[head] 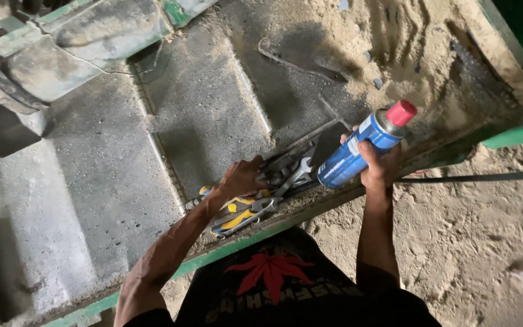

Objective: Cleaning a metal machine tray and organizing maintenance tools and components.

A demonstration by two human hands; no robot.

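While the right hand [380, 165] wraps its fingers around a blue spray can [363, 147] with a red cap, tilted over the green metal edge [244, 242], the left hand [241, 177] curls down into a heap of wrenches and yellow-handled pliers [237, 217] just left of it. Farther off, dusty grey decking [98, 175] lies open; sand [473, 236] spreads to the right.

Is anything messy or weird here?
Yes. Loose sand is heaped over the far corner of the dusty grey metal bed. Metal wrenches and yellow-handled pliers lie jumbled under the left hand. The right hand grips a blue red-capped spray can.
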